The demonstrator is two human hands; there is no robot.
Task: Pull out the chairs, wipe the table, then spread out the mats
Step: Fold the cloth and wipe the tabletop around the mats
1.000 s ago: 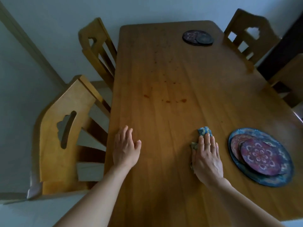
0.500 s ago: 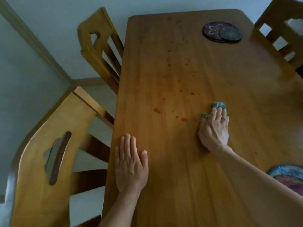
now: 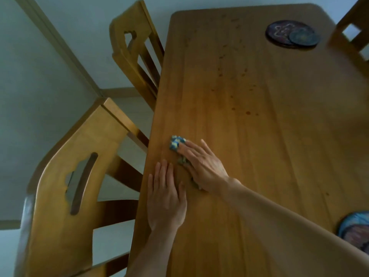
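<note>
One cleaning cloth point(image 3: 176, 144), blue with yellow-green patches and crumpled, is pressed flat onto the wooden table point(image 3: 259, 156) near its left edge; most of it is hidden under the right hand point(image 3: 201, 166), with a blue wad showing past the fingertips and frayed bits showing at the palm's edge. The right hand's fingers are held straight and slightly spread, flat on the cloth, not curled round it. The left hand point(image 3: 166, 198) is laid palm-down on bare wood just beside the right hand, fingers straight and close together, thumb out to the side. The tabletop is long, plank-grained, glossy, with rounded far corners; small dark red-brown spots point(image 3: 247, 112) are scattered over the middle and far part. Two mat groups are seen: one stack of dark round mats point(image 3: 292, 35) at the far end, a smaller round one lying on top, and one blue-rimmed patterned round mat point(image 3: 357, 230) cut off at the right edge. Three wooden chairs are seen: a near left chair point(image 3: 65, 196) with a carved slot in its back, a far left chair point(image 3: 137, 54) with slats, and a right chair point(image 3: 353, 35), only partly in view.
</note>
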